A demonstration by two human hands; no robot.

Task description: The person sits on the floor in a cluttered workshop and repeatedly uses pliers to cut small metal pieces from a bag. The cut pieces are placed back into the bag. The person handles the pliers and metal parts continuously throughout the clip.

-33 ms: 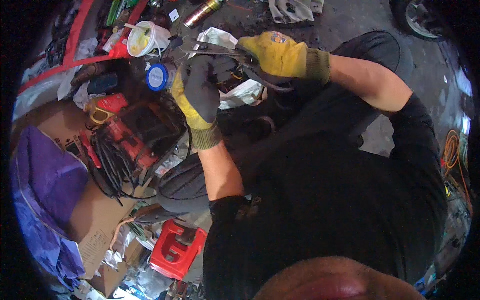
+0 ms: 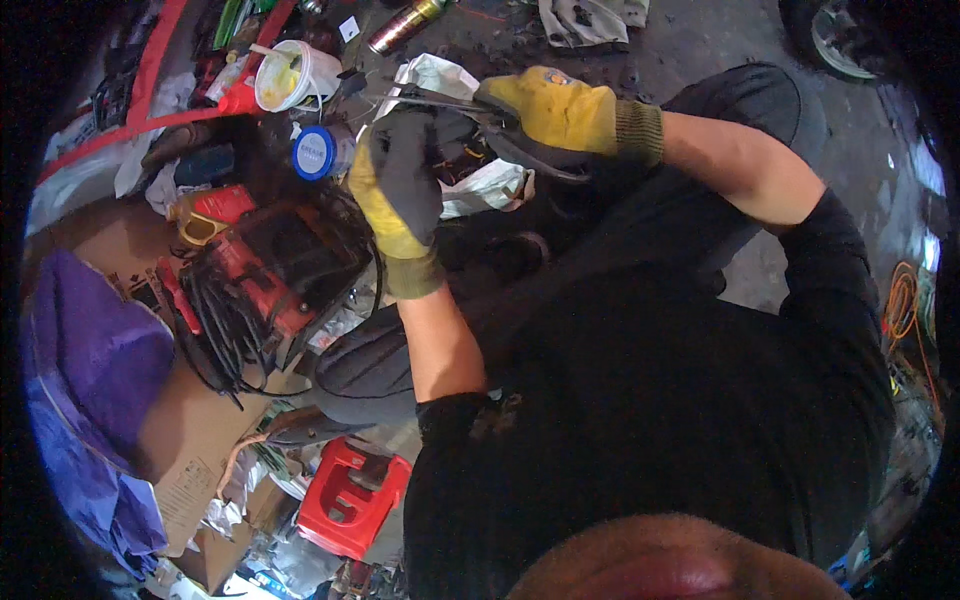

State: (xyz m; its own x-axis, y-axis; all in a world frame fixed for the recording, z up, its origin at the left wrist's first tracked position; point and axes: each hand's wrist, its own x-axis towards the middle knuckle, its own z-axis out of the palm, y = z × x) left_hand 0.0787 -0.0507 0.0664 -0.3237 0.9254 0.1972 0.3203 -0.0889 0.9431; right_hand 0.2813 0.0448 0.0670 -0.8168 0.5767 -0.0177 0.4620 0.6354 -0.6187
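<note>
Both my hands wear yellow gloves with dark grey palms. My right hand (image 2: 555,110) is closed around a long, thin dark metal tool (image 2: 425,101), whose narrow end points left and whose curved lower part shows under the glove; its exact kind is unclear. My left hand (image 2: 398,180) sits just below that narrow end, fingers curled in, and what they grip is hidden. Between and beneath the hands lies a crumpled white bag (image 2: 490,190) with small dark pieces around it. A blue-lidded tub (image 2: 315,153) stands left of my left hand.
A white bucket (image 2: 297,77) and a spray can (image 2: 407,26) are beyond my hands. At left lie a red-and-black machine with cables (image 2: 265,285), cardboard (image 2: 185,435) and a purple cloth (image 2: 95,345). A red plastic stool (image 2: 352,500) is lower left; a wheel (image 2: 840,40) is far right.
My two hands and the tool have shifted very slightly right and down. Their grips look the same.
</note>
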